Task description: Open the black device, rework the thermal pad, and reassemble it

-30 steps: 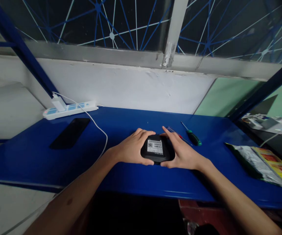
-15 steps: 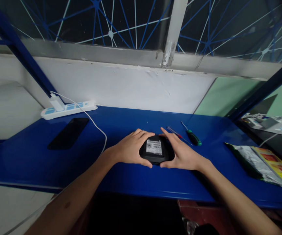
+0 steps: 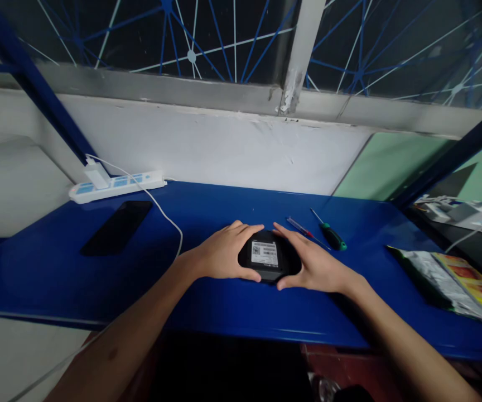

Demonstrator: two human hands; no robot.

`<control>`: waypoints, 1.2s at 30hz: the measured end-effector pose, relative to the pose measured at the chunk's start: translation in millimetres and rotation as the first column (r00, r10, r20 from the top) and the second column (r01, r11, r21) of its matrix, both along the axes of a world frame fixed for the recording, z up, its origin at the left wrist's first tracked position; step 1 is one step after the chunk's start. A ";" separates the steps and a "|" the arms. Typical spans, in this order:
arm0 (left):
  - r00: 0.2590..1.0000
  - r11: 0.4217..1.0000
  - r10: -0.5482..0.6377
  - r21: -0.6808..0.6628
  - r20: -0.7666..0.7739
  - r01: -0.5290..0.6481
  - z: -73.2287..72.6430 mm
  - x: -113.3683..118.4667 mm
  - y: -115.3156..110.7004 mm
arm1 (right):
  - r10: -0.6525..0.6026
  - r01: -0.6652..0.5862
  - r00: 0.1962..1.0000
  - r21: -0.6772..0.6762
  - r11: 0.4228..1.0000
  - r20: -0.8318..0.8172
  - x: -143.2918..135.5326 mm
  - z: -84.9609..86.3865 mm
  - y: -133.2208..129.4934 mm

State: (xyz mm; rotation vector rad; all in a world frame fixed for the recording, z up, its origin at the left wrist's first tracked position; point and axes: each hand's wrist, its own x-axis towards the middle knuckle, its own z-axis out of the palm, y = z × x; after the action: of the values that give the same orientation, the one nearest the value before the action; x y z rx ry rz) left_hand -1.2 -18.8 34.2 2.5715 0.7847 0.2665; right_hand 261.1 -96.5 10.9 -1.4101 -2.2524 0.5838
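A rounded black device (image 3: 269,255) with a white printed label and a square code on its upper face is between my two hands, over the blue table. My left hand (image 3: 227,252) curves around its left side, thumb at the near edge and fingers at the far edge. On the opposite side my right hand (image 3: 311,259) wraps it the same way, thumb near and fingers far. The underside of the device is hidden. Just beyond my right hand lie a thin clear-and-red pen-like tool (image 3: 302,228) and a green-and-black screwdriver (image 3: 332,235).
A black phone (image 3: 117,228) lies on the left of the blue table (image 3: 241,318). Behind it is a white power strip (image 3: 119,186) with a charger; its white cable (image 3: 168,215) runs past my left arm. Shiny packets (image 3: 454,282) lie at the right.
My right hand has shifted slightly right along the device's edge, its thumb a little farther from the left thumb. The view has turned very slightly; the left hand is nearly still.
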 end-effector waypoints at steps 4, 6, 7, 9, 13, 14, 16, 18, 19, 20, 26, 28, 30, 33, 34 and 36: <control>0.999 1.000 0.030 -0.003 -0.028 -0.030 -0.8 1.1 -0.4 | -0.047 0.046 0.999 -0.063 0.997 -0.016 -3.0 1.1 0.1; 0.999 0.999 0.034 -0.001 -0.041 -0.034 -1.2 1.7 -0.4 | -0.068 0.065 0.997 -0.079 0.995 -0.030 -4.4 1.8 0.2; 0.998 0.999 0.035 0.002 -0.049 -0.035 -1.4 2.0 -0.4 | -0.074 0.070 0.997 -0.082 0.994 -0.037 -5.0 2.2 0.2; 0.997 0.999 0.043 0.008 -0.067 -0.043 -1.7 2.8 -0.5 | -0.081 0.077 0.996 -0.091 0.993 -0.043 -6.0 3.0 0.3; 0.994 0.998 0.054 0.028 -0.096 -0.052 -3.8 4.1 -0.6 | -0.096 0.093 0.995 -0.110 0.990 -0.025 -7.6 4.9 0.6; 0.993 0.998 0.055 0.037 -0.100 -0.051 -4.8 4.2 -0.5 | -0.096 0.093 0.995 -0.112 0.989 -0.018 -7.9 5.4 0.7; 0.993 0.997 0.058 0.058 -0.103 -0.053 -7.3 4.2 -0.2 | -0.095 0.094 0.995 -0.116 0.989 -0.001 -8.5 5.9 1.1; 0.995 0.996 0.056 0.078 -0.085 -0.050 -10.2 3.7 0.2 | -0.097 0.097 0.995 -0.114 0.989 0.009 -8.6 5.6 1.3; 0.996 0.995 0.053 0.086 -0.068 -0.047 -11.5 3.4 0.4 | -0.096 0.097 0.995 -0.107 0.990 0.007 -8.4 5.0 1.4; 0.998 0.995 0.048 0.091 -0.050 -0.044 -12.7 3.0 0.5 | -0.095 0.094 0.996 -0.099 0.991 0.004 -8.2 4.3 1.3; 0.998 0.996 0.052 0.069 -0.039 -0.050 -14.0 0.6 0.6 | -0.064 0.064 0.998 -0.041 0.997 0.009 -5.5 -0.1 2.7; 0.998 0.997 0.051 0.057 -0.039 -0.049 -13.6 -0.5 0.6 | -0.059 0.059 0.998 0.023 0.998 0.002 -4.2 -1.2 6.5; 0.999 0.998 0.040 0.048 -0.022 -0.039 -13.4 -1.7 0.4 | -0.108 0.108 0.994 0.127 0.986 -0.006 -2.1 -3.3 13.1; 1.000 0.999 -0.019 0.041 0.016 0.018 -13.2 -2.8 -0.4 | -0.316 0.283 0.948 0.337 0.898 0.045 3.6 -8.9 26.6; 0.999 0.999 -0.038 0.036 0.026 0.037 -13.2 -2.9 -0.8 | -0.377 0.316 0.922 0.398 0.861 0.084 6.0 -11.2 31.4; 0.997 0.998 -0.059 0.021 0.046 0.058 -13.3 -2.9 -1.3 | -0.469 0.341 0.865 0.479 0.809 0.177 10.7 -16.2 40.2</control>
State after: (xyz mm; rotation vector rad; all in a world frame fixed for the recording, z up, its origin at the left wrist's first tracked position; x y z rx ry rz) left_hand -4.1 -20.1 20.9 2.5919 0.6914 0.3164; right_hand 271.8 -56.4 -5.3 -1.7410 -1.9979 -0.2758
